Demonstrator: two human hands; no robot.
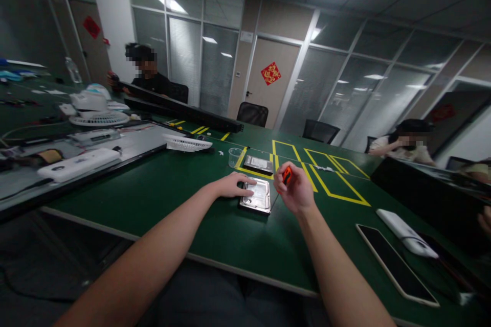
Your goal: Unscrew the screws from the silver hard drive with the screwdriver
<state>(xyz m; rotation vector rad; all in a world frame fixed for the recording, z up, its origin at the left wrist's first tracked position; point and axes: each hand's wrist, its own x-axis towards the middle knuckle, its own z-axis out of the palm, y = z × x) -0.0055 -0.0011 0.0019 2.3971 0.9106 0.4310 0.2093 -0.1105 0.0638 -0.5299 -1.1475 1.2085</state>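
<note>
A silver hard drive (262,199) lies label side up on the green table in front of me. My left hand (232,185) reaches over its left edge, two digits spread on the metal top. Just right of the drive, my right hand (297,190) is raised with its fingers wrapped round an orange and black handle (287,176), which looks like a screwdriver's; its shaft and tip cannot be made out. Behind the drive, a second hard drive (258,164) sits inside a yellow-taped box, beside a clear plastic cup (235,157).
To the left are a large flat panel (148,145) with parts on it and white fan pieces (187,142). At right lie a phone (395,263) and a white power bank (406,232). Yellow tape (345,199) marks the table (215,235). Two people sit across.
</note>
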